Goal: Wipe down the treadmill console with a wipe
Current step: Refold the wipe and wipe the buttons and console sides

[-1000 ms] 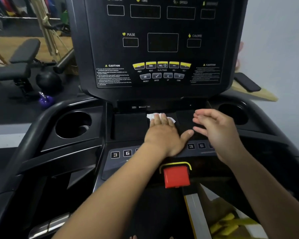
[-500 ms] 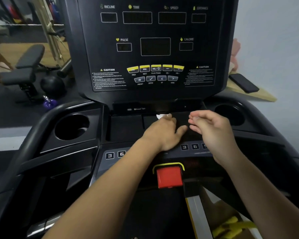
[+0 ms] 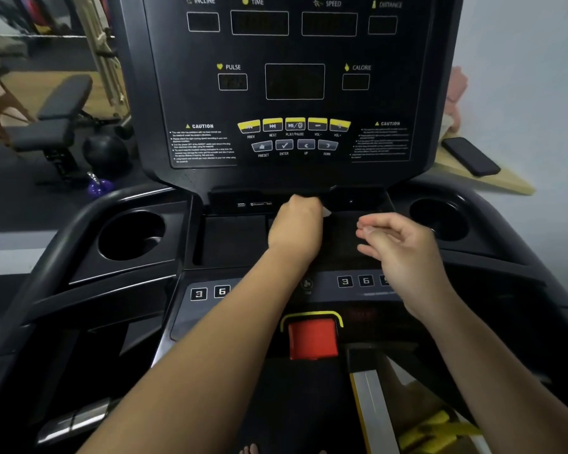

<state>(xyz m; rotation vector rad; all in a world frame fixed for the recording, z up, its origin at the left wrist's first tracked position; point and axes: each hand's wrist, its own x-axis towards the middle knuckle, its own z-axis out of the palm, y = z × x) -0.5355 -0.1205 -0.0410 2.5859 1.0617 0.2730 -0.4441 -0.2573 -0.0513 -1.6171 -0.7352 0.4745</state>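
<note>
Head view: left hand (image 3: 295,226) is bunched knuckles-up at the back of the console's centre tray (image 3: 235,239), pressing down on the white wipe (image 3: 326,211), of which only a small corner shows at the hand's right edge. Right hand (image 3: 404,249) hovers just beside it over the tray, loosely curled, fingers partly bent, holding nothing. Risks: the wipe is so wadded under the palm that it may cover little surface or slip out on the next stroke; dragging back toward the body could press the numbered quick keys (image 3: 345,281) or knock the red safety key (image 3: 312,339); wiping up the display panel (image 3: 294,81) could hit the yellow media buttons (image 3: 294,125). Hard to tell: left fingertips are hidden under the panel's lower lip, so the exact grip is unclear; wipe size and wetness can't be judged; panel top is cropped; cup holders (image 3: 132,235) are too dark inside to read.
</note>
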